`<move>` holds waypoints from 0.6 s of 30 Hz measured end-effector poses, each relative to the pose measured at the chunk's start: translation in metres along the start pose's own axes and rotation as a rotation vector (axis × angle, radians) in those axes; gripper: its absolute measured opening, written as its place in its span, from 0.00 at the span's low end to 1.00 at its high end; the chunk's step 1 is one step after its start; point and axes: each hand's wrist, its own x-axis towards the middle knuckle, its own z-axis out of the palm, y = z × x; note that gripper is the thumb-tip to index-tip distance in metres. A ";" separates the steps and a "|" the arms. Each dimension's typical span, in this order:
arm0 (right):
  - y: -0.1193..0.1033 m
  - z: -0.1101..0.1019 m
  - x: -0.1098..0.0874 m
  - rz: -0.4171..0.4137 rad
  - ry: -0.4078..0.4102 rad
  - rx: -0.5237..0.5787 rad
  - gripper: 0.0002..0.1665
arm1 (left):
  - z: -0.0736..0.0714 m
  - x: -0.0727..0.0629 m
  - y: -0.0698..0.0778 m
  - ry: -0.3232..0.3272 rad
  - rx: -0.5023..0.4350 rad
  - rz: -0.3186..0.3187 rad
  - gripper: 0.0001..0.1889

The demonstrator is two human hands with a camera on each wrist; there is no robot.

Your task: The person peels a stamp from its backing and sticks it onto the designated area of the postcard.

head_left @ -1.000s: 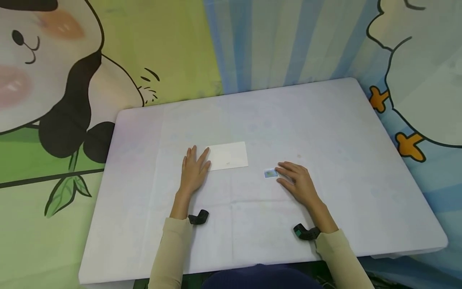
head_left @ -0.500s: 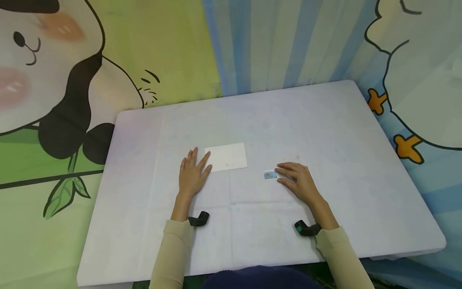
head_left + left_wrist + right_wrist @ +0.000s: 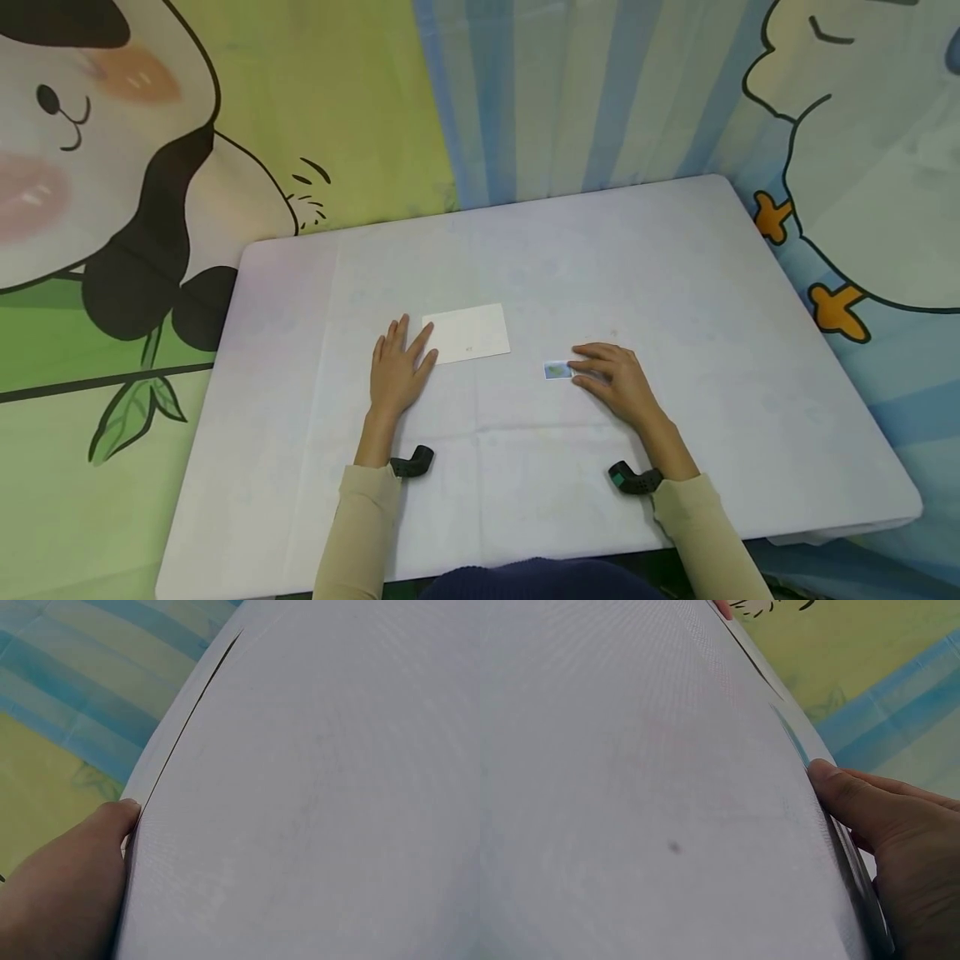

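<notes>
My left hand (image 3: 397,371) lies palm down with its fingers straight and spread, the forefinger and thumb touching the left side of a plain white card or envelope (image 3: 472,333). That paper lies flat, with a small faint mark near its lower edge. My right hand (image 3: 615,379) rests with bent, relaxed fingers at the right edge of a small stamp (image 3: 557,370), white-bordered with a blue and green picture. In the right wrist view, the thumb (image 3: 826,771) touches the edge of the stamp (image 3: 789,733). The undersides of both papers are hidden.
A white cloth covers the table (image 3: 600,267), which has rounded corners. Black camera mounts (image 3: 412,462) sit on both wrists. Printed curtains with a panda (image 3: 150,208) and a white bird (image 3: 885,192) hang behind and beside the table.
The view has tilted slightly, so the whole scene sits lower. Both hands stay almost still; my right thumb is a little closer to the stamp's lower corner.
</notes>
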 end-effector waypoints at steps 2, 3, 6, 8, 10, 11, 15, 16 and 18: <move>0.000 0.001 0.000 0.001 0.004 0.000 0.16 | 0.000 -0.001 0.000 0.005 -0.003 0.001 0.27; 0.000 0.001 0.000 0.001 0.006 0.000 0.15 | 0.000 -0.001 0.000 0.007 -0.005 0.001 0.28; 0.001 0.002 0.000 -0.011 0.014 -0.008 0.15 | -0.001 -0.002 -0.001 0.005 -0.011 -0.002 0.28; 0.001 0.003 -0.001 -0.020 0.019 -0.017 0.15 | -0.001 -0.002 -0.001 -0.002 -0.010 -0.006 0.28; 0.001 0.004 -0.001 -0.031 0.028 -0.025 0.14 | -0.001 -0.003 -0.001 -0.009 -0.014 -0.011 0.28; 0.001 0.004 -0.001 -0.032 0.031 -0.024 0.15 | 0.000 -0.003 -0.001 -0.012 -0.015 -0.012 0.28; 0.000 0.004 -0.001 -0.035 0.042 -0.035 0.15 | 0.000 -0.002 -0.001 -0.008 -0.023 -0.012 0.28; 0.001 0.004 -0.002 -0.033 0.044 -0.037 0.15 | 0.000 -0.001 -0.001 -0.006 -0.024 -0.011 0.28; 0.001 0.004 -0.002 -0.033 0.047 -0.046 0.15 | 0.001 -0.001 -0.001 -0.003 -0.024 -0.011 0.28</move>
